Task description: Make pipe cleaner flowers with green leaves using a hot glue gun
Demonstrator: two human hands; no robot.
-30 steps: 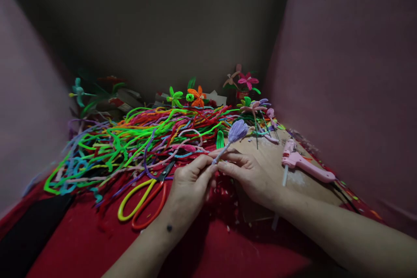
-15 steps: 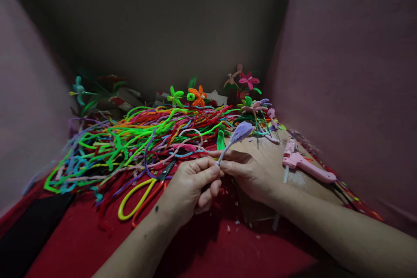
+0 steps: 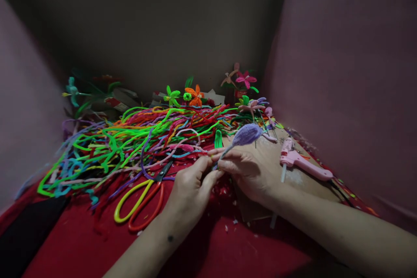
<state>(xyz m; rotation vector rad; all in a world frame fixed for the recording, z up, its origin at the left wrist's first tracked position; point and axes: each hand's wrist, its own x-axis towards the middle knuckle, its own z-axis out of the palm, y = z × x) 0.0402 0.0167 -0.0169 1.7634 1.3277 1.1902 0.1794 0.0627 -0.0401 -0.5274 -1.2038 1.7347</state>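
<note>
A purple pipe-cleaner bud on a thin stem sticks up and to the right from between my two hands. My left hand is closed, its thumb and fingers pinching the lower end of the stem. My right hand is closed too, gripping the stem just below the bud. Both hands hover over the red cloth at the near edge of a big tangle of coloured pipe cleaners.
Scissors with yellow and orange handles lie left of my left hand. A pink glue gun rests on a piece of cardboard to the right. Finished pipe-cleaner flowers stand at the back. Pink walls close in on both sides.
The purple bud has tilted further to the right and lower. My left hand has shifted its pinch on the stem, with the fingers curled back in.
</note>
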